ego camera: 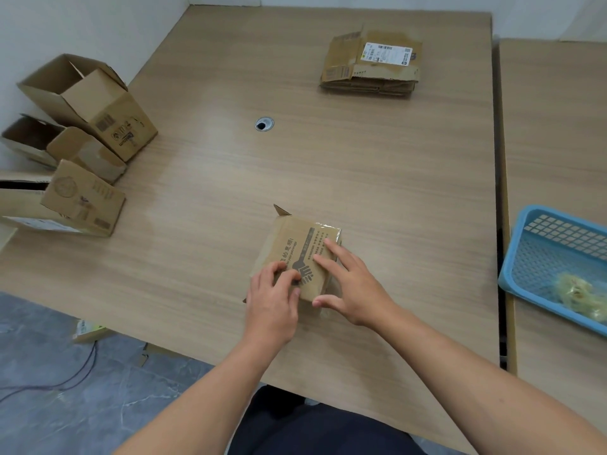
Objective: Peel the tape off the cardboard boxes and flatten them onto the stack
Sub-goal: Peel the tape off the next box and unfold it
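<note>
A small cardboard box (297, 244) with dark print and clear tape lies on the wooden table (361, 159) near its front edge. My left hand (272, 300) sits on the box's near left corner with fingers curled, fingertips picking at the surface. My right hand (348, 284) lies flat on the top, fingers straight and spread, thumb off the near edge. A stack of flattened boxes (371, 65) with a white label lies at the far right of the table.
Several open cardboard boxes (92, 106) stand and lie along the left edge by the wall. A blue plastic basket (555, 257) holding crumpled tape sits on the neighbouring table at right. A cable hole (263, 123) is mid-table. Cables run over the grey floor at lower left.
</note>
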